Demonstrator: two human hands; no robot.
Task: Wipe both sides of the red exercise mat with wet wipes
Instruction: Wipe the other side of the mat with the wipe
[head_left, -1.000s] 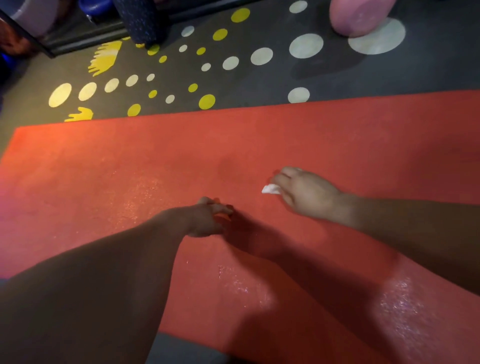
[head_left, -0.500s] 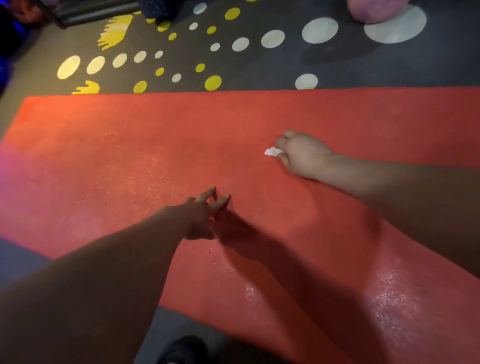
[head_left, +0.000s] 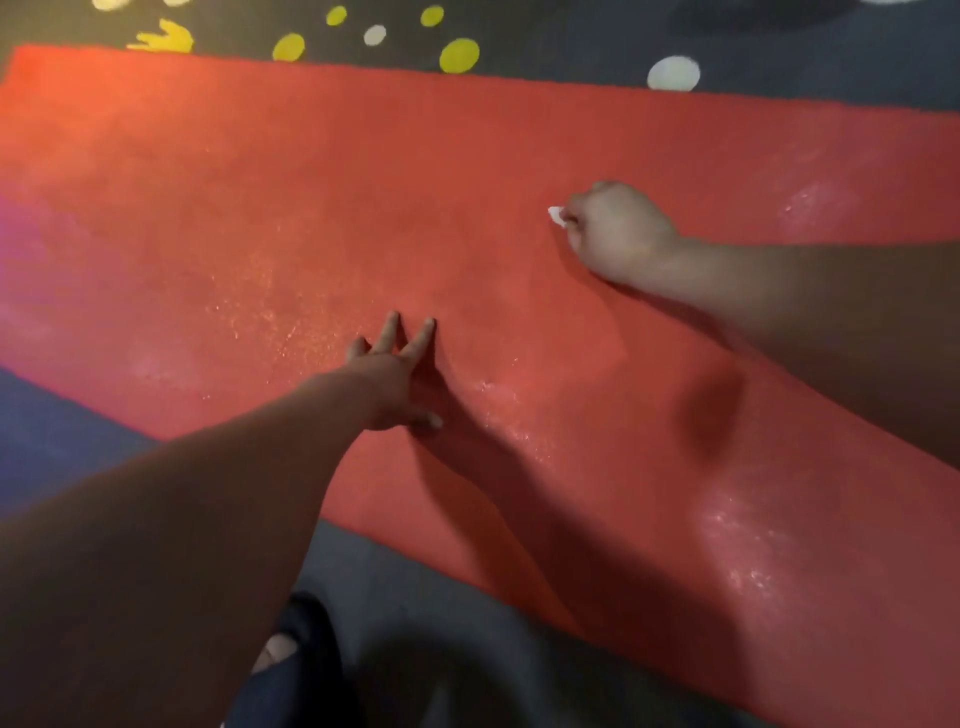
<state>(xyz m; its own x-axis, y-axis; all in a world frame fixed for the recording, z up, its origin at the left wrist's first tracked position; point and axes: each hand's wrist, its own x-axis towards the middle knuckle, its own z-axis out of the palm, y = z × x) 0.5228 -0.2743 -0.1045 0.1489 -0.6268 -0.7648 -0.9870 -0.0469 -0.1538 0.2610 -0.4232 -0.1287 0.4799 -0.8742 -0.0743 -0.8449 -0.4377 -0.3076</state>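
One red mat (head_left: 363, 182) flat on spotted floor (head_left: 571, 36), wet sheen in patches, one white wipe (head_left: 556, 215) bunched in right hand (head_left: 618, 234), grip curled tight round it, on mat, left hand (head_left: 392, 382) grip wide, fingers spread, resting on mat

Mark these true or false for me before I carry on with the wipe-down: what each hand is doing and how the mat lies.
1. The right hand grips a white wet wipe. True.
2. The left hand holds a second wipe. False: its fingers lie spread on the red mat, holding nothing.
3. The mat is rolled up. False: it lies unrolled on the floor.
4. A wet sheen shows on the mat at lower right. True.
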